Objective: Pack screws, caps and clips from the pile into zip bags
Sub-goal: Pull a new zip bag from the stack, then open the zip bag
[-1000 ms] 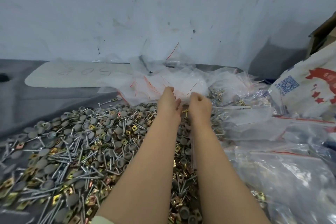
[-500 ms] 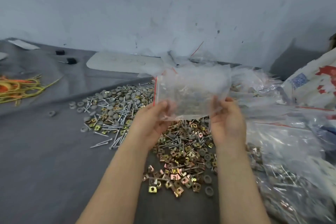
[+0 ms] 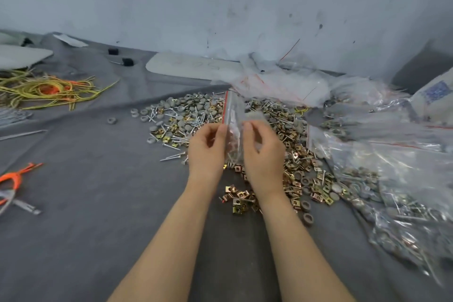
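Your left hand [image 3: 207, 151] and right hand [image 3: 264, 154] each pinch a wall of the zip bag [image 3: 233, 115], upright above the pile [image 3: 297, 154] toward the worktop's [image 3: 98, 203] far edge, probably to part its mouth.

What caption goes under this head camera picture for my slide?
Over the pile of screws, caps and clips, left hand and right hand pinch a clear zip bag.

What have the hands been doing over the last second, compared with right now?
Both hands drew back from the stack of empty bags with one zip bag. A moment ago they held it spread wide; now the left hand and right hand have closed together, pinching it above the pile. The pile and filled bags lie as before.
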The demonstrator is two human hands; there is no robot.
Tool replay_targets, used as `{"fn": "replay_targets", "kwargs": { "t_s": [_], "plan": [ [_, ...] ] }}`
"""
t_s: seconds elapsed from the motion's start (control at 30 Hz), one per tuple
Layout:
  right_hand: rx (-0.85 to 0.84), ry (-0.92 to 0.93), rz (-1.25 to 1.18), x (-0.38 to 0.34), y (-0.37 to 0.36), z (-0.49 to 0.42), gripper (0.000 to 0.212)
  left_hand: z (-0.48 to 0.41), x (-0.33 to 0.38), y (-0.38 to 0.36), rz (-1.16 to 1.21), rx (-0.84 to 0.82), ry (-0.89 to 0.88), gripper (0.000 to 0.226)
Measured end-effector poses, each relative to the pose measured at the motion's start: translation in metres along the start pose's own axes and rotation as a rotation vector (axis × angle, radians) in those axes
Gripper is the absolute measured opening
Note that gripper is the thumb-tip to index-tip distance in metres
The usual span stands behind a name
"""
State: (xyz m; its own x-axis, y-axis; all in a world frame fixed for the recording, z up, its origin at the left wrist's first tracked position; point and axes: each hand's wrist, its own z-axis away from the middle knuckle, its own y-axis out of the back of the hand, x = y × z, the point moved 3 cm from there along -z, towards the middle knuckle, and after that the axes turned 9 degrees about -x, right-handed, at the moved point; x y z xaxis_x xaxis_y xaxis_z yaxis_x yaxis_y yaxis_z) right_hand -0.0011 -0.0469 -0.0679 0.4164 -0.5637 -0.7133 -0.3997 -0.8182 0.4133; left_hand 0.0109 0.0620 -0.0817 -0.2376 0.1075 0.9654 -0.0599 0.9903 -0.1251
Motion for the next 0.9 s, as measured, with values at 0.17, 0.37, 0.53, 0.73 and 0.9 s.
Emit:
{"fn": "replay_targets", "kwargs": {
  "t_s": [0.17, 0.37, 0.53, 0.73, 0.9],
  "plan": [
    [-0.062, -0.035, -0.157, -0.003, -0.012, 0.002, 0.024, 0.005, 0.000, -0.016, -0.068, -0.111, -0.042, 0.019],
    [-0.110, -0.292, -0.422, 0.008, -0.013, 0.000, 0.033, 0.009, 0.002, -0.021, -0.223, -0.225, -0.079, 0.017],
    [-0.011, -0.142, -0.038, 0.003, -0.008, 0.002, 0.027, 0.011, 0.007, -0.010, -0.413, 0.003, -0.160, 0.013],
    [-0.123, -0.057, -0.218, -0.008, -0.011, 0.003, 0.013, 0.011, 0.012, -0.004, -0.424, 0.032, -0.215, 0.027],
    [-0.197, -0.146, -0.385, -0.003, -0.015, 0.001, 0.020, 0.010, 0.010, -0.006, -0.431, -0.027, -0.196, 0.022]
  ]
}}
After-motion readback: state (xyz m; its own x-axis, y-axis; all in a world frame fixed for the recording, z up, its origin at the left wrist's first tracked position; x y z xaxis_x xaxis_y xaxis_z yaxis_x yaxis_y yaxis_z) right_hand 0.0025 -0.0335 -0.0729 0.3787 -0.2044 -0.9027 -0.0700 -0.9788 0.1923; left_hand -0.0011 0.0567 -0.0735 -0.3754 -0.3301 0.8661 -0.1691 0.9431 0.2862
